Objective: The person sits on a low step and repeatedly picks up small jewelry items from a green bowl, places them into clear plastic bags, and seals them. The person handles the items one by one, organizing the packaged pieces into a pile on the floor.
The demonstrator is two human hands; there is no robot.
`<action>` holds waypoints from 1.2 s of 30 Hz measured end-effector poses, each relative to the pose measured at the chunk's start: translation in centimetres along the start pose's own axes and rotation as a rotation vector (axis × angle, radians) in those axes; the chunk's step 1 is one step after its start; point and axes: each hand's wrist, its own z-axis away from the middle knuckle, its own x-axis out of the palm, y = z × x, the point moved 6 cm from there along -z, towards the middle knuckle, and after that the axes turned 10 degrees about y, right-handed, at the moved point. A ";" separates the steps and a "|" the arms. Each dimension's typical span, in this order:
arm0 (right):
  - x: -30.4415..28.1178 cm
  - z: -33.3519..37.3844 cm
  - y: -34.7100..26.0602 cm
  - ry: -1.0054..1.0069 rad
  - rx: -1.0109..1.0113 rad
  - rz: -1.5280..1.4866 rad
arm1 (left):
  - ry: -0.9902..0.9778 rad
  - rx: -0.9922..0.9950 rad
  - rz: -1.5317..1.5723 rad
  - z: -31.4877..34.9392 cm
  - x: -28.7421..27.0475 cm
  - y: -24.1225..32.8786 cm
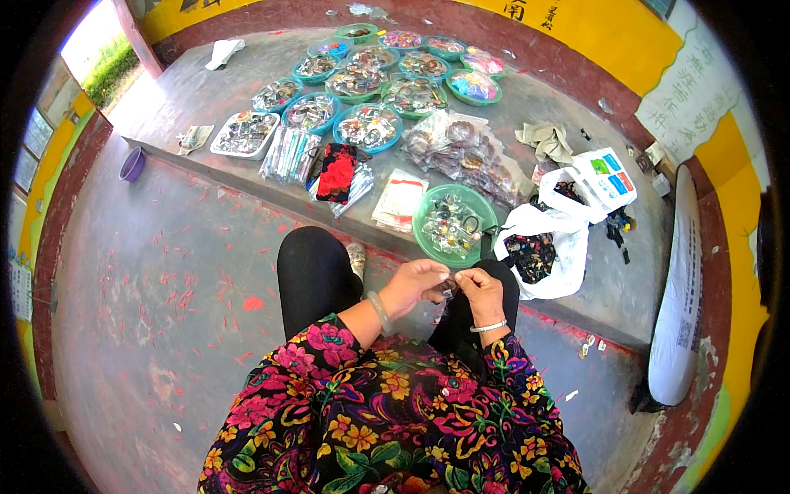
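Above my lap, my left hand (415, 284) and my right hand (482, 295) meet with their fingers pinched together. Between them is a small clear plastic packet (448, 290) with something dark in it, partly covered by my fingers. Just beyond the hands, a green basin (421, 235) holds several small items in clear packets. To its right, a white plastic bag (568, 267) stands open around a heap of dark, colour-flecked small pieces (531, 253). A second white bag (550, 183) with similar dark contents sits behind it.
On the raised concrete ledge (197, 86) stand several basins of packaged trinkets, including a blue basin (337, 132) and a white tray (216, 148). Clear packets (469, 156) are piled behind the green basin. A purple bowl (132, 165) rests on the floor at left; a long pale board (671, 329) leans at right.
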 end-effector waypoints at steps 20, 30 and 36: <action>0.2 0.7 -0.7 -0.005 0.000 0.034 | -0.024 0.073 -0.317 -0.1 -0.3 0.9; 0.5 0.4 1.4 -0.038 0.148 -0.144 | -0.008 -0.008 -0.298 -0.4 -0.9 0.2; 0.9 0.6 1.2 -0.084 0.262 -0.067 | 0.222 0.041 0.014 -0.6 -1.9 1.0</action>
